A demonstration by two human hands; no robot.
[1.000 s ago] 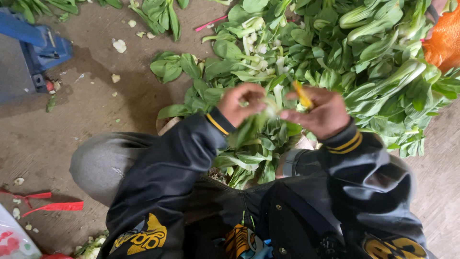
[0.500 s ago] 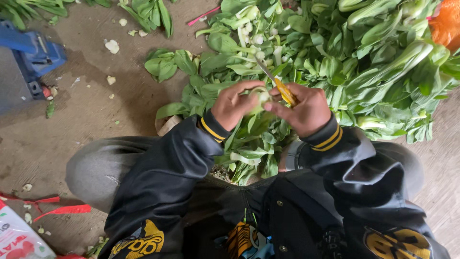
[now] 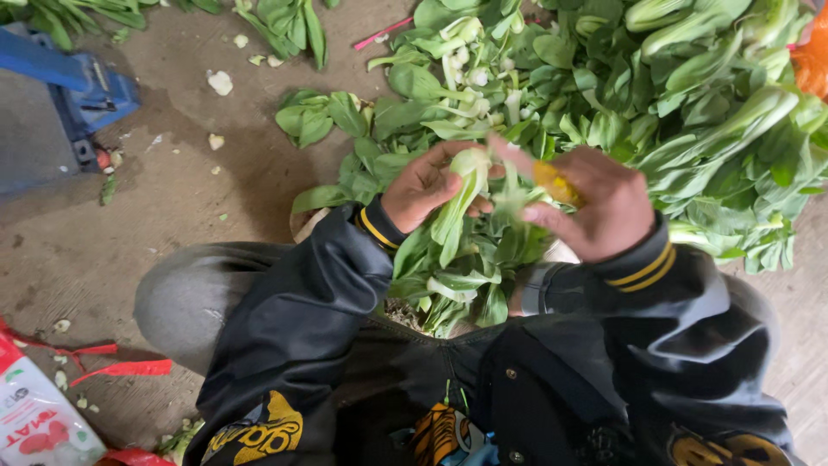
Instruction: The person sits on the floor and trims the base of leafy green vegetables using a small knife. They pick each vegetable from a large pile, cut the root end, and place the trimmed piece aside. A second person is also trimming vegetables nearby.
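Much of the leafy vegetable (image 3: 470, 203) in the hands is hidden behind fingers and its own drooping leaves, and its stem end cannot be made out. The left hand (image 3: 427, 185), near the middle of the frame, is curled loosely around its pale, smooth stalk. The right hand (image 3: 599, 203), just to the right, is closed around a small yellow tool (image 3: 552, 181), most of it covered by the fingers, so its shape is unclear. The vegetable sits between the hands, above a bundle of similar greens (image 3: 457, 285) at the person's lap. A large heap of glossy green vegetables (image 3: 690, 103) fills the upper right, cut off by the frame edge. A blue metal object (image 3: 69, 86) lies partly out of view at the upper left on the gritty floor (image 3: 190, 198).
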